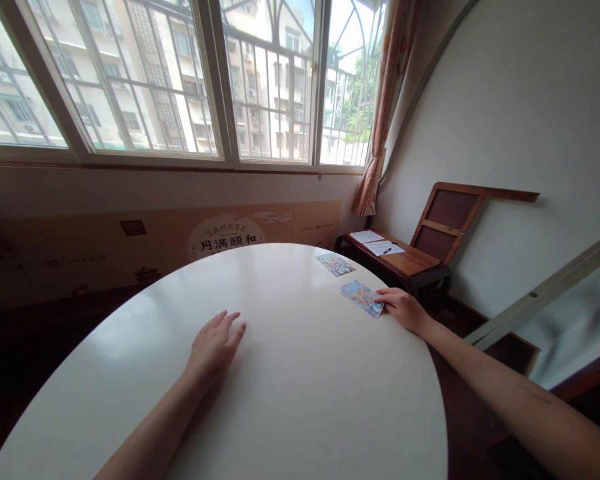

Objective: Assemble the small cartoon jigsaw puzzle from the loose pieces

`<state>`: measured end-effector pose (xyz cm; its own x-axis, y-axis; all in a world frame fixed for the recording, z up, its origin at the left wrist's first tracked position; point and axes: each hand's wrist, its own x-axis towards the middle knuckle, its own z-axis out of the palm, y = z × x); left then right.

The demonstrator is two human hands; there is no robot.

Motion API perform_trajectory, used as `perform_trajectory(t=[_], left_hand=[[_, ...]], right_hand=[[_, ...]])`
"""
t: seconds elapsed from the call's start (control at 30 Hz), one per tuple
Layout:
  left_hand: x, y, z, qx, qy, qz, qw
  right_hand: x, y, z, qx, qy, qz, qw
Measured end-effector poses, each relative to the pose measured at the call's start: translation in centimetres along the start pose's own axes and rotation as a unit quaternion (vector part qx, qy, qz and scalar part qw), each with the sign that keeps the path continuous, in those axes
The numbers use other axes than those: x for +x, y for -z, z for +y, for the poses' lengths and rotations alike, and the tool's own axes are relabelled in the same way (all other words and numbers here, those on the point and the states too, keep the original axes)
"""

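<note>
A round white table (300,373) fills the lower middle. Near its right edge lies a blue patterned card (361,297) with some orange on it. My right hand (403,308) has its fingertips closed on that card's right end. Just beyond, a second patterned card (335,264) lies flat by the table's far right edge, touched by neither hand. My left hand (216,343) rests over the left middle of the table with its fingers apart, holding nothing.
Behind the table on the right stands a low wooden table (420,261) with papers (384,248) and a pen. A cardboard panel (165,230) leans under the barred windows. A curtain (375,173) hangs beside them.
</note>
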<state>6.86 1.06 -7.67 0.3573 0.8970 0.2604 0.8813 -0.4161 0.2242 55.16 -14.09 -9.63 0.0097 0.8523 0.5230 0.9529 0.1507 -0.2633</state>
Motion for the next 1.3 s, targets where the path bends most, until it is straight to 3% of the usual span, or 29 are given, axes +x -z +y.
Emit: perform_trajectory(t=[0.13,0.47,0.63,0.8,0.97,1.3], left_hand=[[0.2,-0.2,-0.1,0.0,0.006,0.004,1.0],[-0.2,1.1,1.0,0.018,0.013,-0.045,0.999],[0.0,0.7,0.6,0.008,0.009,-0.03,0.999],[0.3,-0.5,-0.6,-0.02,-0.005,0.02,1.0],[0.3,-1.3,-1.1,-0.052,-0.009,0.059,0.997],[0.0,-0.9,-0.5,-0.082,-0.016,0.1,0.992]], right_hand=[[1.9,-1.1,2.8,-0.018,-0.044,0.013,0.999],[1.5,-2.0,4.0,-0.041,-0.06,0.015,0.997],[1.7,-2.0,3.8,-0.066,-0.061,0.039,0.995],[1.2,-1.9,3.0,-0.095,-0.067,0.065,0.991],[-1.5,-1.3,1.3,-0.115,-0.064,0.068,0.989],[-11.0,0.6,-4.6,-0.101,-0.055,0.039,0.993]])
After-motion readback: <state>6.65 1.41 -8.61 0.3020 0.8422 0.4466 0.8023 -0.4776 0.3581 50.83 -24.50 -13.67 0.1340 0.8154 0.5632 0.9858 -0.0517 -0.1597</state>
